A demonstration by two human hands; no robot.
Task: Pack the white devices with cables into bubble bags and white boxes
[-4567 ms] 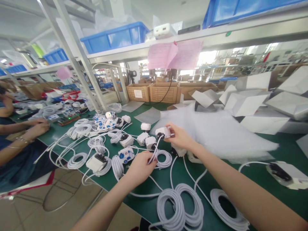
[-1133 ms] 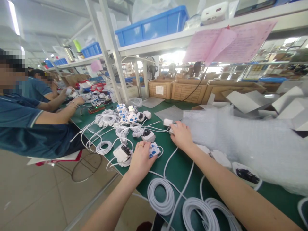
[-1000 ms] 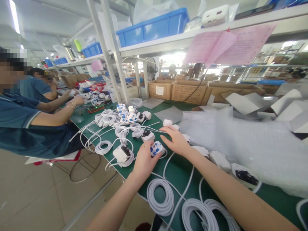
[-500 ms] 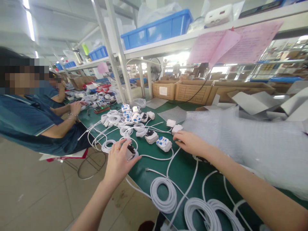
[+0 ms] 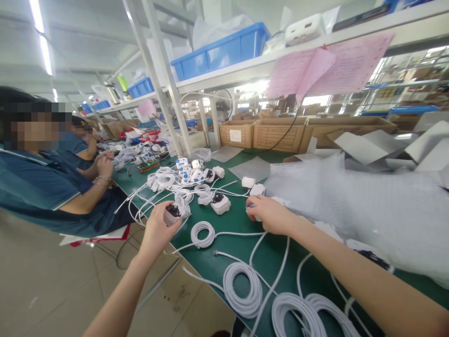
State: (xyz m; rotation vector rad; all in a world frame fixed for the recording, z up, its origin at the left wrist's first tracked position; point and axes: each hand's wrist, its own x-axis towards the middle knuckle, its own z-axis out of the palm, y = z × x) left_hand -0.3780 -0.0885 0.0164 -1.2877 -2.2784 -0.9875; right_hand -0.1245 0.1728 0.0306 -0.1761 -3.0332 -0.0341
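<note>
My left hand point(image 5: 158, 225) grips a small white box-shaped device with a black top point(image 5: 172, 210) at the table's near edge, thumb and fingers around its sides. A bundle of white cable point(image 5: 182, 203) lies against it. Further right, my right hand point(image 5: 268, 213) is curled over a white block with blue dots point(image 5: 249, 206), mostly covered by the fingers. A white cable runs from beneath that hand to a small coil point(image 5: 202, 234). Between the hands sits another white device with a black top point(image 5: 220, 204). Just beyond my right hand are two white blocks point(image 5: 257, 189).
Large cable coils point(image 5: 242, 289) lie at the near edge. A heap of blue-dotted blocks point(image 5: 185, 173) and cables lies farther back. Bubble wrap point(image 5: 315, 192) covers the right side, before cardboard boxes point(image 5: 278, 135). A co-worker point(image 5: 42, 182) sits at left; a shelf point(image 5: 224, 68) hangs above.
My right hand has closed over the blue-dotted block and shifted it right. The left hand has moved left and up with the black-topped device. The small coil now lies uncovered on the table.
</note>
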